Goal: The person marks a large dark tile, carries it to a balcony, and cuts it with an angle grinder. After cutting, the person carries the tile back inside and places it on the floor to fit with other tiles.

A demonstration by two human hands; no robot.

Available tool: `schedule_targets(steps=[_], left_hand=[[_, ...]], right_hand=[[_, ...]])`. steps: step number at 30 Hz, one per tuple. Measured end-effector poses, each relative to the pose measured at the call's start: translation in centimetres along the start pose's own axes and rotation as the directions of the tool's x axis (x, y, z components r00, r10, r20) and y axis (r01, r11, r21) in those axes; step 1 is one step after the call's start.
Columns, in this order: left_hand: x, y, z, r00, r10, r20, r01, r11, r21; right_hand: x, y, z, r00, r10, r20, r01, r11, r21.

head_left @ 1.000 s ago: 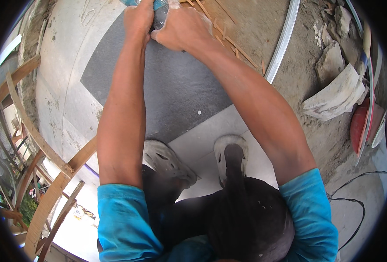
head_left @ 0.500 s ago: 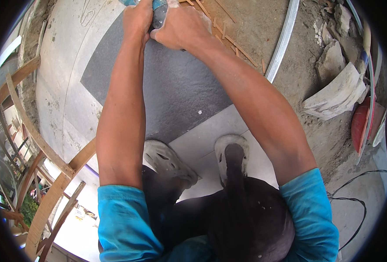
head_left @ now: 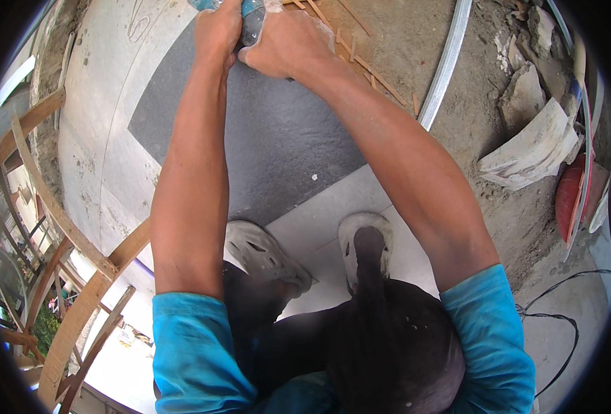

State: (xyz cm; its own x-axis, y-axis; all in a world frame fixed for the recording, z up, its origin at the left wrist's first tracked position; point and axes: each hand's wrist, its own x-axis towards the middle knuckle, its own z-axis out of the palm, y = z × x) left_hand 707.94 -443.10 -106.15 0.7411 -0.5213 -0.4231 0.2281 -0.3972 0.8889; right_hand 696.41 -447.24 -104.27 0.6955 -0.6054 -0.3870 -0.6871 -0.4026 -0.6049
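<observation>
My left hand [head_left: 215, 34] and my right hand [head_left: 284, 41] are both closed on a teal and dark tool [head_left: 251, 24] at the top edge, mostly hidden by my fingers and the frame edge. Beneath my hands lies a large dark grey slab [head_left: 284, 138] with a rough sheen and a small white speck, on pale floor tiles [head_left: 102, 83]. My two shoed feet [head_left: 264, 255] stand just below the slab's near edge.
Thin wooden strips [head_left: 378, 72] lie on dusty ground at the top. A metal rail [head_left: 450, 55] runs right of the slab. Broken slabs [head_left: 526, 145], a red object [head_left: 569, 196] and black cables [head_left: 560, 317] are at the right. A wooden lattice frame [head_left: 71, 234] is at left.
</observation>
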Motion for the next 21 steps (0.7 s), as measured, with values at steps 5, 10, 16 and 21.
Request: schedule_targets(steps=[5,10,16,21], left_hand=[[0.2,-0.2,-0.1,0.999,-0.023,-0.030,0.025,0.998,0.059],[0.2,-0.4,0.0,0.999,-0.007,-0.050,0.011,0.998,0.063],[-1.0,0.8,0.4,0.999,0.005,-0.039,0.003,0.982,0.190],[-0.3,-0.2,0.1,0.997,0.027,-0.066,-0.018,0.991,0.136]], right_hand=[[-0.4,0.0,-0.1,0.999,0.013,-0.053,-0.012,1.000,0.017],[-0.5,0.1,-0.1,0.997,-0.012,-0.078,0.014,1.000,0.021],[-0.4,0.5,-0.4,1.000,-0.006,-0.006,0.006,1.000,0.012],[-0.8,0.0,-0.7,1.000,0.009,-0.006,-0.009,1.000,0.020]])
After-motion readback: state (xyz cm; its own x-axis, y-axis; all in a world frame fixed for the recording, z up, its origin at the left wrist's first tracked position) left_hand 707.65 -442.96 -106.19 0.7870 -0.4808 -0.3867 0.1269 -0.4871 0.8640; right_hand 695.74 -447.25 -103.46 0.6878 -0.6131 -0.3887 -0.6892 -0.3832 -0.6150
